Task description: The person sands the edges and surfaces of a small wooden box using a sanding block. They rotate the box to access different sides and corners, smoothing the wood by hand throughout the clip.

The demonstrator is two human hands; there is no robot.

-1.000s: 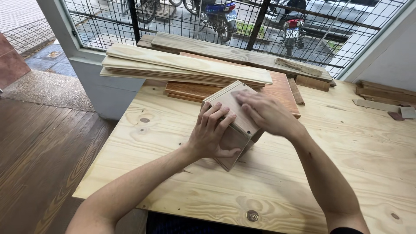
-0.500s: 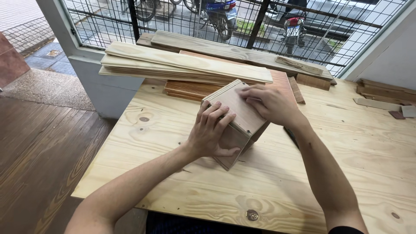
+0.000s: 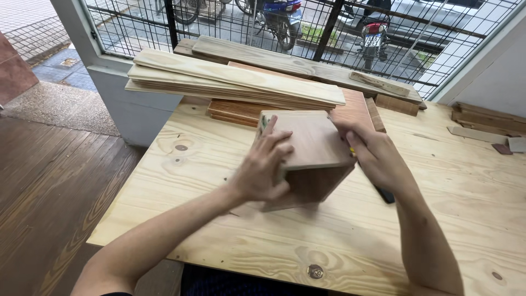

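Wooden box [image 3: 311,156] rotated since 0.5 s ago: broad top face now flatter, dark side faces camera. Right hand [image 3: 378,159] moved off top to right edge; left hand [image 3: 263,167] shifted up the left side.

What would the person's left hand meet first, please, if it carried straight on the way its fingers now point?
The left hand already grips the wooden box. Its fingers point up and away, so beyond the box they would probably meet the stack of boards, though depth is unclear.

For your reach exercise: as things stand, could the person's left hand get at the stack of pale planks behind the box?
Probably yes. The left hand grips the wooden box, so it must let go first; the planks lie just beyond, with nothing between.
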